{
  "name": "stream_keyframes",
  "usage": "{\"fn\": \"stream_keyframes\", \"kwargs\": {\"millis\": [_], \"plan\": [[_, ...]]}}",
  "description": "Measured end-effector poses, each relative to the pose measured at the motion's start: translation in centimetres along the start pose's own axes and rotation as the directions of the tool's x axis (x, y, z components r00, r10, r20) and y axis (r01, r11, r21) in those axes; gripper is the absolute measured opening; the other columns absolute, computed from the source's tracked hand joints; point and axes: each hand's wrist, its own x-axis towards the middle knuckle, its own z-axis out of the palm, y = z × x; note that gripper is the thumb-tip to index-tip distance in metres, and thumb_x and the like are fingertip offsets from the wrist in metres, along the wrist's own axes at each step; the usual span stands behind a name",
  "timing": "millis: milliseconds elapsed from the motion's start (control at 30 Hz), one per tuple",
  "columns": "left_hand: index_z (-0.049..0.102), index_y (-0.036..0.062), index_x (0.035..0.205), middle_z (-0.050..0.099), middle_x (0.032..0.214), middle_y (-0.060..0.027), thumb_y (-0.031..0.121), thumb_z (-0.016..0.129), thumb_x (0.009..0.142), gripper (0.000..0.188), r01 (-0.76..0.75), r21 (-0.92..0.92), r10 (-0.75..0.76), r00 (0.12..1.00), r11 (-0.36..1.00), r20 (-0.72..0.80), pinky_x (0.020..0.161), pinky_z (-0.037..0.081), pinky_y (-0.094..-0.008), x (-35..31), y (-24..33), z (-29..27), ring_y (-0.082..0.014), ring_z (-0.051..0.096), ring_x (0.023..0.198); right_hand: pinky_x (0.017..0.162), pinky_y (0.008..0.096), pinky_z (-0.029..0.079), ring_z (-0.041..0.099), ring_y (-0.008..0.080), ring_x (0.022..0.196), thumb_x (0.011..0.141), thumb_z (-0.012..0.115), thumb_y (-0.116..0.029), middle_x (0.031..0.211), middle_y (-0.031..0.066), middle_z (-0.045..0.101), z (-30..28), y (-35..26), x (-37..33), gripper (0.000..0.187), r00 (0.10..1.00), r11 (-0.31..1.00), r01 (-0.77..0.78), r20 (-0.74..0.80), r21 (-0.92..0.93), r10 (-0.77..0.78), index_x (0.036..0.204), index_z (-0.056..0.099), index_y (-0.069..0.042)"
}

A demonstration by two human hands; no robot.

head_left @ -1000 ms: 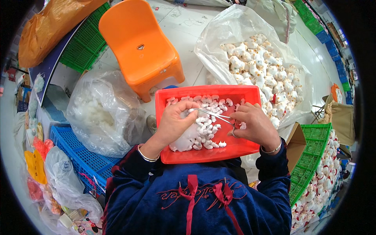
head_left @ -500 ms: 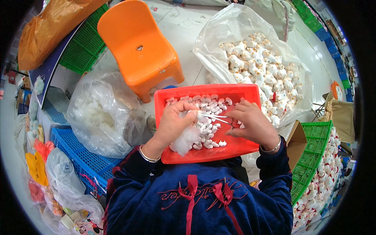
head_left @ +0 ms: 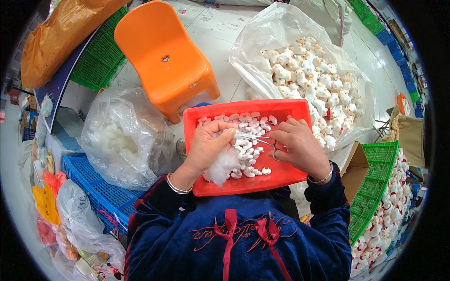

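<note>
My left hand (head_left: 205, 146) is closed over a fluffy wad of white stuffing (head_left: 222, 168), which hangs below the fingers. Between its thumb and forefinger is a pinch point where a small white piece may sit, mostly hidden. My right hand (head_left: 302, 146) grips metal scissor-handled forceps (head_left: 256, 137), fingers at the handle loops. Their tips reach left to my left thumb and fingertips. Both hands are over a red plastic tray (head_left: 253, 188) that rests close to my body. Many small white stuffed fabric pieces (head_left: 248, 122) lie in it, some in a loose heap, some lined along the far side.
Beyond the tray stand an orange plastic chair (head_left: 164, 61) and a clear bag of white plush pieces (head_left: 307, 79). A bag of stuffing (head_left: 115, 138) leans by a blue crate (head_left: 101, 180) at left. At right are a cardboard box (head_left: 355, 168) and a green crate (head_left: 375, 182).
My right hand has shifted slightly, turning the forceps a little while their tips stay by my left fingers. The left hand keeps its hold on the stuffing. The view has moved slightly.
</note>
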Motion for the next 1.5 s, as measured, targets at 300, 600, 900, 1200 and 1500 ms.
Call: {"fn": "stream_keyframes", "kwargs": {"millis": [300,600,900,1200,1500], "plan": [[0.068,0.0045,0.105,0.066,0.084,-0.0013,0.013,0.064,0.101,0.01,0.081,-0.216,-0.087,0.996,0.973,-0.017,0.058,0.042,-0.0175,0.3,0.0,-1.0,-0.0037,0.05,0.063,0.1,0.0477,0.045,0.054,0.036,0.121,0.065,0.092,-0.026,0.119,0.0142,0.061,2.7,0.9,-1.4,0.071,0.959,0.993,0.025,-0.283,0.113,0.008,0.126,0.064,-0.004],[0.07,0.0023,0.112,0.069,0.086,-0.0022,0.012,0.067,0.101,0.015,0.132,-0.135,-0.132,0.991,0.982,0.003,0.063,0.047,-0.0197,0.3,-0.4,-0.3,-0.006,0.057,0.071,0.097,0.046,0.044,0.063,0.0306,0.105,0.075,0.082,-0.021,0.1,0.0078,0.068,1.7,0.5,-1.3,0.039,0.994,0.992,-0.107,-0.014,0.066,0.108,0.111,0.074,-0.011],[0.069,0.0043,0.106,0.064,0.079,0.0005,0.012,0.065,0.101,0.01,0.015,-0.065,-0.018,0.998,0.998,-0.053,0.057,0.04,-0.0172,0.4,-0.4,-0.9,-0.0036,0.051,0.063,0.099,0.0479,0.046,0.059,0.0322,0.112,0.071,0.084,-0.023,0.11,0.0104,0.066,1.7,0.5,-0.8,0.05,0.981,0.996,-0.065,-0.177,0.06,0.074,0.117,0.071,-0.009],[0.069,0.0033,0.109,0.064,0.078,0.0001,0.014,0.065,0.101,0.014,0.172,-0.239,-0.16,0.985,0.956,0.066,0.058,0.04,-0.0185,0.3,-1.0,-1.2,-0.005,0.05,0.063,0.098,0.0454,0.043,0.056,0.0309,0.119,0.062,0.09,-0.022,0.117,0.008,0.063,2.6,-0.1,-0.4,0.07,0.96,0.998,-0.029,-0.279,-0.048,0.014,0.127,0.066,-0.01],[0.07,0.0039,0.11,0.066,0.081,0.0004,0.012,0.064,0.103,0.013,0.017,-0.024,-0.017,1.0,1.0,-0.013,0.057,0.04,-0.018,0.1,-1.0,0.1,-0.0034,0.05,0.062,0.108,0.0495,0.04,0.063,0.0262,0.102,0.076,0.083,-0.028,0.098,0.0059,0.069,1.0,0.1,-0.6,0.037,0.996,0.997,-0.073,0.054,-0.002,0.073,0.109,0.075,-0.013]]}}
